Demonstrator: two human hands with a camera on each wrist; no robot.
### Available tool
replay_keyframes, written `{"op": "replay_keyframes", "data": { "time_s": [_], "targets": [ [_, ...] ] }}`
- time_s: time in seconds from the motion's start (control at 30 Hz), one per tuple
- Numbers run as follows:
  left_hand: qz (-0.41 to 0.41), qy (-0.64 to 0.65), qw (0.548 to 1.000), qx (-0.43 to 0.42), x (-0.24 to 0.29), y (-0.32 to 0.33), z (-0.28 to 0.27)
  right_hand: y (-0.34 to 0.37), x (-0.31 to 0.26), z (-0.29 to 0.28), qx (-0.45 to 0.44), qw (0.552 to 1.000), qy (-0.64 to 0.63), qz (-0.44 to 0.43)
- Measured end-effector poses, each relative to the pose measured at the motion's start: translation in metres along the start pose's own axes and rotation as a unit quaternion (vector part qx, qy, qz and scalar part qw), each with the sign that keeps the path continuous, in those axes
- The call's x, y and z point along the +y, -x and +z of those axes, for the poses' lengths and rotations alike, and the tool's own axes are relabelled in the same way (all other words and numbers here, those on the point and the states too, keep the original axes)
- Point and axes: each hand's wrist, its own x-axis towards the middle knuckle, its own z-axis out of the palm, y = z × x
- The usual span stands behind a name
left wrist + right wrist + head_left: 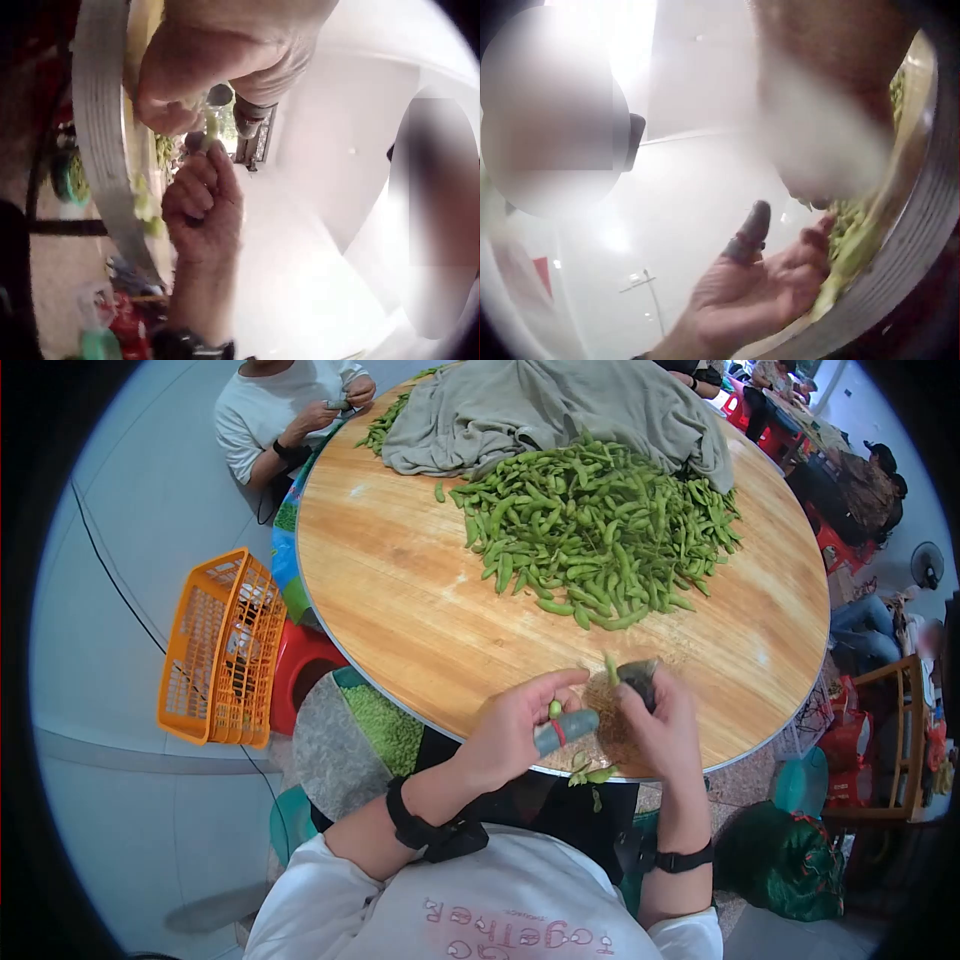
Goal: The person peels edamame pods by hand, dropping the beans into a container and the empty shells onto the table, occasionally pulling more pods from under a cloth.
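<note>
My left hand (505, 725) is over the near edge of the round table, its thumb apart from its loosely bent fingers. A grey thumb cover (567, 731) with a red band sheathes that thumb. Between thumb and fingers shows a small green bean (555, 709). Just to the right, my right hand (665, 720) pinches a green soybean pod (612, 668) upright between thumb and fingers. A dark cover (637, 682) shows at its fingertips, slightly blurred. Pod pieces (595, 774) lie at the table's edge below the hands.
A heap of soybean pods (600, 530) spreads over the wooden table (390, 580), with a grey cloth (550, 410) across its far side. Shelled beans (385, 730) fill a container below left. An orange basket (222, 645) stands beside a red stool (300, 665). Another person (270, 420) sits far left.
</note>
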Motion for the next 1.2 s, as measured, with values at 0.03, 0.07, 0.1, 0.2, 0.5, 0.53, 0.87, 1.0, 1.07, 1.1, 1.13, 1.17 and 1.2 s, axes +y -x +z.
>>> {"op": "replay_keyframes", "data": {
  "time_s": [0.03, 0.07, 0.1, 0.2, 0.5, 0.53, 0.87, 1.0, 1.07, 1.1, 1.13, 1.17, 1.2],
  "targets": [
    [-0.037, 0.117, 0.992, -0.009, -0.005, -0.004, -0.004, 0.005, -0.010, 0.005, -0.051, 0.969, -0.233, 0.064],
    [-0.072, 0.233, 0.970, -0.019, -0.008, -0.006, -0.006, 0.014, -0.026, 0.000, -0.097, 0.924, -0.324, 0.177],
    [-0.069, 0.232, 0.970, -0.017, -0.006, -0.006, -0.004, 0.020, -0.028, 0.002, -0.124, 0.894, -0.392, 0.178],
    [-0.042, 0.273, 0.961, -0.013, -0.002, -0.004, 0.002, 0.029, -0.030, 0.008, -0.154, 0.878, -0.418, 0.179],
    [0.041, 0.116, 0.990, 0.069, 0.003, 0.000, 0.008, 0.038, -0.030, 0.008, -0.188, 0.854, -0.455, 0.168],
    [0.051, 0.091, 0.993, 0.046, 0.004, 0.001, 0.008, 0.038, -0.030, 0.008, -0.179, 0.862, -0.441, 0.175],
    [0.021, 0.089, 0.996, -0.019, -0.004, 0.000, 0.001, 0.043, -0.035, 0.015, -0.080, 0.950, -0.269, 0.139],
    [-0.026, 0.048, 0.998, 0.005, -0.007, -0.006, -0.003, 0.042, -0.024, 0.021, -0.048, 0.951, -0.278, 0.126],
    [0.004, 0.035, 0.999, 0.014, 0.002, -0.006, -0.001, 0.037, -0.023, 0.014, -0.072, 0.921, -0.345, 0.165],
    [0.006, 0.037, 0.999, 0.015, 0.001, -0.009, -0.004, 0.035, -0.022, 0.012, -0.092, 0.882, -0.414, 0.205],
    [0.011, 0.047, 0.999, -0.025, -0.002, -0.012, -0.009, 0.034, -0.024, 0.010, -0.093, 0.883, -0.412, 0.205],
    [0.015, 0.057, 0.996, -0.064, -0.003, -0.014, -0.012, 0.034, -0.027, 0.009, -0.096, 0.854, -0.455, 0.234],
    [0.016, 0.058, 0.996, -0.063, 0.000, -0.015, -0.014, 0.033, -0.028, 0.009, -0.097, 0.821, -0.497, 0.263]
  ]
}}
